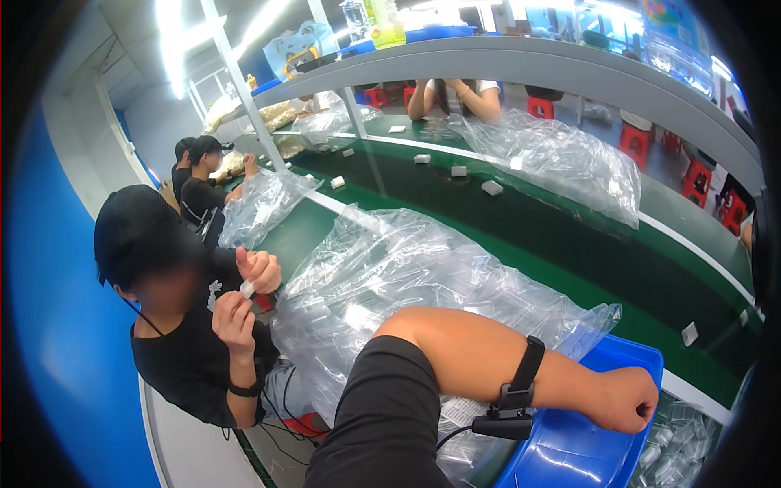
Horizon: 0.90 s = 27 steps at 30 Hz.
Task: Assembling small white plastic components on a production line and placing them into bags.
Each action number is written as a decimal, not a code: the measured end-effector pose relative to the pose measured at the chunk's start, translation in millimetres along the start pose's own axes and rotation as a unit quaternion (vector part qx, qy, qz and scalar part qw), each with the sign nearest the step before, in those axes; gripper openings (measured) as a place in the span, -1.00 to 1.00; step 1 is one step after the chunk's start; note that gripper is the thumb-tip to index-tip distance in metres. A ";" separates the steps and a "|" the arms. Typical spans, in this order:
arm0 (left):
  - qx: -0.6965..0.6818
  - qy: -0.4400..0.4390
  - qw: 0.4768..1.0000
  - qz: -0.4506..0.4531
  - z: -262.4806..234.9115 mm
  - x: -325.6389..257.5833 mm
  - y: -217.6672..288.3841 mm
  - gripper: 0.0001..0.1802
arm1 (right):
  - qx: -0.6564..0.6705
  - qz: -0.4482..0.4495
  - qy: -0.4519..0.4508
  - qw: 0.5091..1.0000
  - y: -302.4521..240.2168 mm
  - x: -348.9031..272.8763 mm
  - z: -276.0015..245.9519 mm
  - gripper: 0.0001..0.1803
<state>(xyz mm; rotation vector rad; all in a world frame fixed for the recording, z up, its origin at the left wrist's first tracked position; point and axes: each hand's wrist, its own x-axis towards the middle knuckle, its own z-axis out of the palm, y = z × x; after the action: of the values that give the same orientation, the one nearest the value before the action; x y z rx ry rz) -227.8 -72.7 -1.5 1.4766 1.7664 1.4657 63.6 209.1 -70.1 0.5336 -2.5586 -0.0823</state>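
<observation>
My left arm, in a black sleeve with a strap and a small black device [503, 424] at the wrist, reaches across to the right. The left hand [625, 400] is closed in a fist over the right side of a blue plastic tray [557, 459]. Its curled fingers hide whatever may be in it. Just right of the tray lie several small clear plastic pieces [677, 443]. Behind my forearm, a large clear plastic bag [407, 260] filled with clear pieces spreads over the bench. My right hand is out of view.
A green conveyor belt [561, 236] carries small white pieces, one a white block [491, 188]. At left, a co-worker [203, 342] in black holds a small white piece. Another bag [561, 159] lies across the belt, below a grey overhead shelf [504, 61]. Red stools [697, 180] stand beyond.
</observation>
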 end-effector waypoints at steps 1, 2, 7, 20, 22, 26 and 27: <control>-0.002 -0.001 1.000 -0.001 -0.1 -0.3 0.4 -0.87 | 0.002 -0.002 0.001 1.000 0.5 -0.3 0.3 -0.49; -0.003 -0.001 1.000 -0.003 -0.1 -0.6 0.8 -0.88 | 0.004 -0.005 0.002 1.000 0.8 -0.6 0.5 -0.49; 0.001 -0.007 1.000 -0.007 -0.3 0.1 0.5 -0.88 | 0.001 -0.007 0.005 1.000 -2.0 2.6 -0.5 -0.48; -0.003 0.011 1.000 0.002 3.2 0.7 -4.0 -0.90 | 0.023 -0.008 -0.024 0.999 -0.6 -2.1 -3.8 -0.50; -0.003 0.008 1.000 0.004 1.4 0.1 -3.6 -0.90 | 0.032 0.000 -0.023 0.999 -4.6 -0.6 -6.8 -0.52; 0.004 0.006 1.000 0.010 0.3 -0.1 -2.7 -0.90 | 0.059 0.005 -0.014 0.998 -9.4 9.4 -10.4 -0.62; 0.002 0.005 1.000 0.013 -0.1 -0.1 -2.1 -0.90 | 0.056 0.006 -0.015 0.998 -8.8 11.1 -11.4 -0.62</control>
<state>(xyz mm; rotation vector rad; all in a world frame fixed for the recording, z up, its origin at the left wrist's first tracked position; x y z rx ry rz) -228.8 -72.6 -3.3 1.5022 1.7637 1.4840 63.8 197.2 -56.3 0.5628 -2.6066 0.0579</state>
